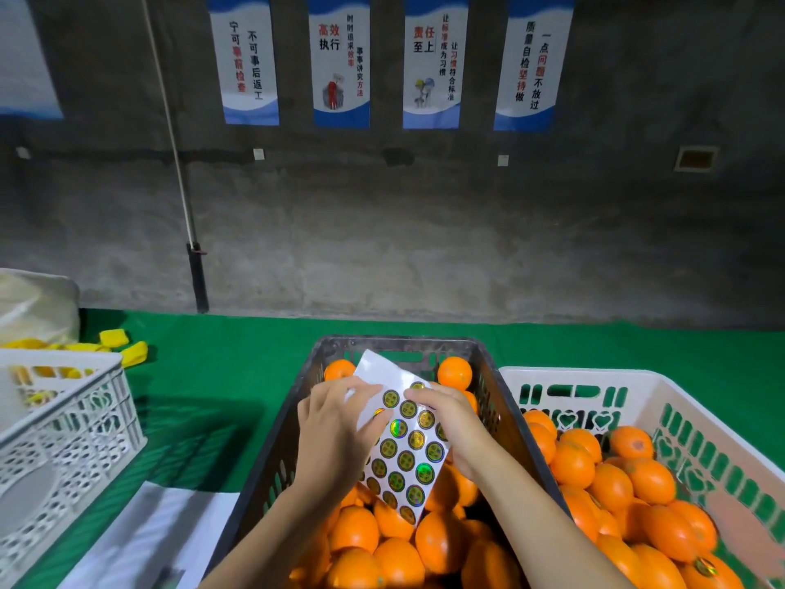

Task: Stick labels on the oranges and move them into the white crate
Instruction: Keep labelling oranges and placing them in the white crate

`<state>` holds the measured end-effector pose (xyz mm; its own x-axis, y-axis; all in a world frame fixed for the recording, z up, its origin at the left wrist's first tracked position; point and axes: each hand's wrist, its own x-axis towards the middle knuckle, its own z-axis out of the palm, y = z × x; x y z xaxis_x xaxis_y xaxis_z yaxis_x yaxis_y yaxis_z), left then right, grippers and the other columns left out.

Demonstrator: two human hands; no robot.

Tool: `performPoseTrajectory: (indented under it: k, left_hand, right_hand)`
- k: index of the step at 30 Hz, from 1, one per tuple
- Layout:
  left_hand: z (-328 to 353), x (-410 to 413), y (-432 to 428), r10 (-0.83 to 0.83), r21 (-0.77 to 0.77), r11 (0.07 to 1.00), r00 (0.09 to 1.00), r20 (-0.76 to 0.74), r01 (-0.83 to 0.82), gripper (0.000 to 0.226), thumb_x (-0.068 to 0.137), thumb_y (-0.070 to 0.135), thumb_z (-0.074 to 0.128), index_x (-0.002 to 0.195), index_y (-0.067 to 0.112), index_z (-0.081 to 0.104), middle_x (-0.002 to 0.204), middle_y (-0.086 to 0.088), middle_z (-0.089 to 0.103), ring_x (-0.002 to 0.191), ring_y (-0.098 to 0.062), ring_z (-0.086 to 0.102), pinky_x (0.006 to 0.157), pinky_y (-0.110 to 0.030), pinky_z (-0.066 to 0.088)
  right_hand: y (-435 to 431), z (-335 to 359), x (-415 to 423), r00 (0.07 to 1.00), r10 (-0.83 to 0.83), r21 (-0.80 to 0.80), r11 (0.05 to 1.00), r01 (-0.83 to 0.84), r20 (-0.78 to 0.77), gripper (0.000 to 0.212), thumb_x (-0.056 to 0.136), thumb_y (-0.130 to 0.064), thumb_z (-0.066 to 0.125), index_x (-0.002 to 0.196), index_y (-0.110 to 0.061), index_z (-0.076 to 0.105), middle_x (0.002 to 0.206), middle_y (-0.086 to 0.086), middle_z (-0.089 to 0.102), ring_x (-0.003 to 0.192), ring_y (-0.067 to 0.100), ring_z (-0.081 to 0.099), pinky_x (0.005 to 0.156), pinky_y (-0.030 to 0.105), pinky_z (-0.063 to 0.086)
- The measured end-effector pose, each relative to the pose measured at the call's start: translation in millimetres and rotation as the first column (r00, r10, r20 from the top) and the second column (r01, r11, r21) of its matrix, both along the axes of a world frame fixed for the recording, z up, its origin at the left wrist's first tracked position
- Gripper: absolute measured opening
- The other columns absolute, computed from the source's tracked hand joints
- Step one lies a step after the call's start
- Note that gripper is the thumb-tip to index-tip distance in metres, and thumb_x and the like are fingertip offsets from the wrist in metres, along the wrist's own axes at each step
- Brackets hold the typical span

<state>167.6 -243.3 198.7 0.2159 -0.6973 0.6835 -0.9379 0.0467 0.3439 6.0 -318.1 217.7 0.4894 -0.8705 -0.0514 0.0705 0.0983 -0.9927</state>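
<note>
A white label sheet (405, 444) with several round gold holographic stickers is held above the black crate (272, 457) full of oranges (439, 542). My left hand (335, 427) grips the sheet's left edge, thumb on the front. My right hand (450, 423) rests on the sheet's upper right, its fingertips pinching at a sticker near the top. To the right stands the white crate (722, 423), holding several oranges (650, 482); one at the bottom right bears a label (706, 567).
Another white crate (72, 423) stands at the left on the green table (212, 376), with yellow foam pieces (127, 346) and a plastic bag (34, 308) behind it. White paper (144, 537) lies at the near left. A grey wall with posters is behind.
</note>
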Motion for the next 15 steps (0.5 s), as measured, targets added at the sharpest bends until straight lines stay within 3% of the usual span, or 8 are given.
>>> performPoseTrajectory:
  k: [2,6,10,15]
  left_hand:
    - [-1.2,1.3,-0.9,0.002,0.002,1.000,1.000,0.019,-0.002,0.030,0.083,0.043,0.065,0.109,0.029,0.073,0.109,0.004,0.066,0.101,-0.021,0.054,0.081,-0.039,0.041]
    - [-3.2,5.0,-2.3,-0.002,-0.004,1.000,0.997,0.073,0.002,0.034,0.079,0.039,0.076,0.112,0.027,0.073,0.111,0.004,0.067,0.102,-0.022,0.056,0.081,-0.040,0.043]
    - [-2.6,4.3,-1.7,-0.016,-0.081,0.996,0.990,0.139,0.027,0.030,0.076,0.037,0.074,0.104,0.026,0.075,0.103,0.005,0.068,0.098,-0.020,0.056,0.075,-0.039,0.043]
    - [-2.8,3.9,-0.5,-0.030,-0.093,0.995,0.986,0.162,0.046,0.033,0.067,0.028,0.090,0.096,0.022,0.077,0.094,0.006,0.073,0.088,-0.023,0.064,0.070,-0.040,0.048]
  right_hand:
    - [-1.6,-1.6,-0.2,1.000,0.017,0.007,1.000,-0.017,0.002,0.020,0.081,-0.029,0.072,0.092,-0.013,0.078,0.102,0.017,0.076,0.092,0.034,0.074,0.072,0.035,0.058]
    - [-1.1,-2.0,0.9,0.999,0.041,0.043,0.998,-0.041,-0.018,0.050,0.072,-0.032,0.073,0.109,0.002,0.069,0.105,0.019,0.075,0.098,0.038,0.072,0.098,0.050,0.053]
    - [0.1,-1.4,-0.4,0.997,0.078,0.076,0.994,-0.077,-0.013,0.041,0.077,-0.036,0.070,0.105,-0.008,0.076,0.108,0.017,0.075,0.102,0.036,0.071,0.103,0.049,0.050]
    - [1.6,-0.9,3.6,0.995,0.071,0.056,0.996,-0.067,-0.065,0.053,0.071,-0.042,0.072,0.107,-0.004,0.075,0.105,0.016,0.076,0.102,0.035,0.071,0.107,0.052,0.046]
